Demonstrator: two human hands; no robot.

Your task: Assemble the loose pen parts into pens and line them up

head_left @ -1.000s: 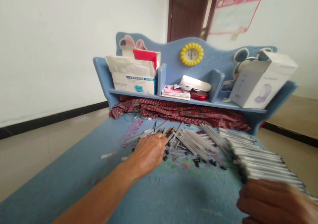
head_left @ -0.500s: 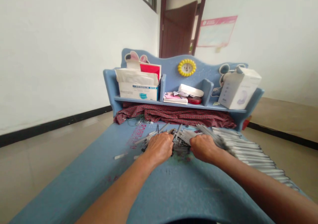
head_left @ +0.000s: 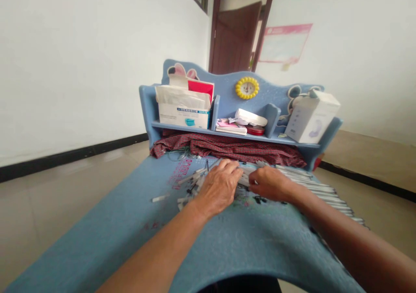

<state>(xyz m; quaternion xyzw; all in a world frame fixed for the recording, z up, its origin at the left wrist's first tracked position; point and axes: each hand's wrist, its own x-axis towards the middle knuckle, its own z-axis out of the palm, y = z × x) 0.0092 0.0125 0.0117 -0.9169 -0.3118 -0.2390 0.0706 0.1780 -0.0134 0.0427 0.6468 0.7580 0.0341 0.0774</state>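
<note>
A heap of thin white tubes (head_left: 313, 185) with small black caps lies across the far half of a blue desk (head_left: 130, 223). My left hand (head_left: 219, 186) rests palm down on the middle of the heap, fingers curled over some tubes. My right hand (head_left: 270, 183) sits just to its right, fingertips pinched together on the tubes between the two hands. What each hand grips is hidden under the fingers. Loose tubes and black caps (head_left: 186, 184) lie scattered to the left of my left hand.
The desk's blue back shelf (head_left: 227, 132) carries a white box with papers (head_left: 183, 106), a small yellow clock (head_left: 247, 87), booklets and a white carton (head_left: 311, 115). A red checked cloth (head_left: 234, 148) lies under the shelf. Floor lies on both sides; a brown door stands behind.
My right hand has come from the near right edge to the middle of the heap beside my left hand. Both hands have since shifted slightly farther away over the tubes.
</note>
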